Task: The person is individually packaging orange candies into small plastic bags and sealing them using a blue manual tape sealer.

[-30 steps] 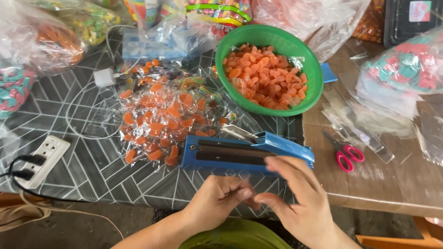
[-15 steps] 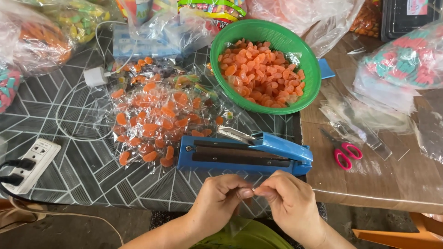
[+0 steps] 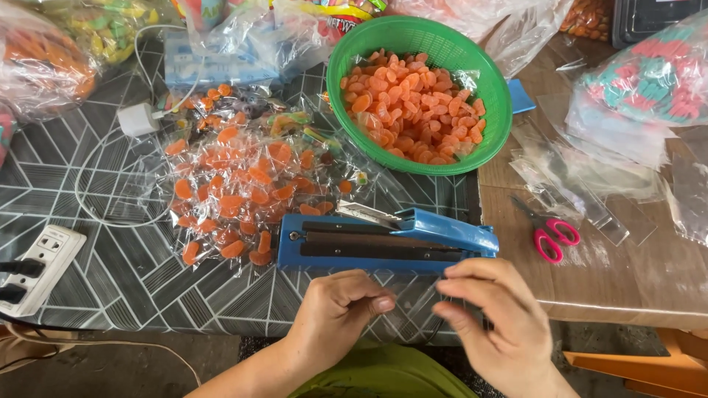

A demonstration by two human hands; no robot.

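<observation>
Hands work at the near edge of the surface (image 3: 110, 287): the left hand (image 3: 341, 313) has its fingers curled in with thumb and forefinger pressed together, and the right hand (image 3: 495, 317) is loosely spread, fingers slightly bent. A thin clear plastic bag (image 3: 410, 302) stretches between them; whether either hand actually pinches it I cannot tell. Just beyond the fingertips lies a blue heat sealer (image 3: 383, 242), its arm down, parallel to the near edge. Past its left end, a heap of small clear packets of orange candy (image 3: 243, 184) spreads over the patterned cover. Pink-handled scissors (image 3: 547, 230) lie to the right on bare wood. A white power strip (image 3: 33, 265) sits at the left edge. Farther back, toward the far edge, a green basket (image 3: 487, 140) holds more orange candy.
</observation>
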